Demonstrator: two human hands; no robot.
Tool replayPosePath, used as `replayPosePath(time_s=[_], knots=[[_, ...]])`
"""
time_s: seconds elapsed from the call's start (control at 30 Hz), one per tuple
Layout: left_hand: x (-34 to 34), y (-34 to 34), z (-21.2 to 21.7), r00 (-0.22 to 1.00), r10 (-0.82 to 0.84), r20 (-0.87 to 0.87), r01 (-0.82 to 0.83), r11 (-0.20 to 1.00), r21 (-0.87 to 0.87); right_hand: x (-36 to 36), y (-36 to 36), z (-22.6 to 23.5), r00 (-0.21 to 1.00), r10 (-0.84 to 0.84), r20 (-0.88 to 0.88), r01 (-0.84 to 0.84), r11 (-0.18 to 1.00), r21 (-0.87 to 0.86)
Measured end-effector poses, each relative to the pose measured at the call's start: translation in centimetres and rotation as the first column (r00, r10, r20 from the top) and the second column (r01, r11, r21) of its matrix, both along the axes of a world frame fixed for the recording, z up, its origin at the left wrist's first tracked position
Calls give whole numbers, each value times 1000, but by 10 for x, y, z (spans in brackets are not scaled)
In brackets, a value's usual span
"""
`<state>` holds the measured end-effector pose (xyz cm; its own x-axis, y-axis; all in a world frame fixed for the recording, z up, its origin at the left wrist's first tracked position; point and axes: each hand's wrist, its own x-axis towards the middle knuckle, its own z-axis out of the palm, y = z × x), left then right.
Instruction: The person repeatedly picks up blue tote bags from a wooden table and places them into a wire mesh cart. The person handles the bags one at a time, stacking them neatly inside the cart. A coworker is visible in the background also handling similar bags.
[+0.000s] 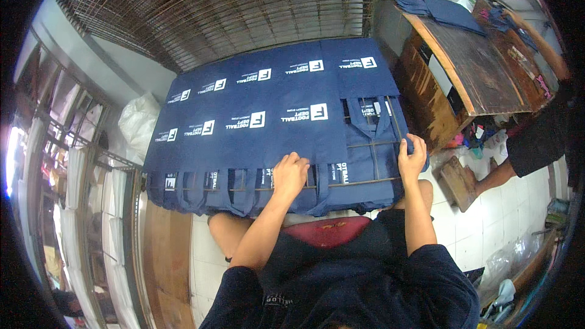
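Observation:
Navy fabric bag pieces [244, 106] with white prints lie side by side in rows over a wire rack [373, 144]. Beneath them, more navy bags with strap handles [368, 123] show through the rack's wires along the near edge and at the right. My left hand [290, 173] rests at the near edge of the upper pieces, fingers bent and pressed together on the fabric; whether they pinch it is hard to see. At the rack's right edge, my right hand [413, 155] has its fingers apart and slightly curled, holding nothing visible.
A stack of empty wire racks [231, 9] leans over the far side. At the right, a wooden table [466, 64] carries folded navy fabric [439, 9], with another person's arm [539, 42] and foot beside it. Metal shelving [85, 207] lines the left.

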<state>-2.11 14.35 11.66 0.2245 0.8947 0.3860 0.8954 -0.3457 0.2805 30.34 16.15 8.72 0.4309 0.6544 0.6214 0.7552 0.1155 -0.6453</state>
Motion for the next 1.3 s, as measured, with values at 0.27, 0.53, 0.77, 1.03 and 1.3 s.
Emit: replayPosePath(time_s=[0.27,0.53,0.77,1.03,1.3], knots=[[7,6,-5,998,-2,63,0,1000,26,8,-4,10,999,47,26,-50,995,85],[5,-54,15,978,-77,193,75,997,16,121,39,146,707,276,-651,98,874,477],[19,-108,-5,952,-143,271,197,962,-187,233,162,168,377,114,-919,39,989,139],[24,-143,-19,951,-138,278,231,912,-338,183,175,155,878,-292,379,453,765,-458],[27,-157,-25,930,-190,315,296,895,-333,145,78,172,862,-116,493,368,812,-452]])
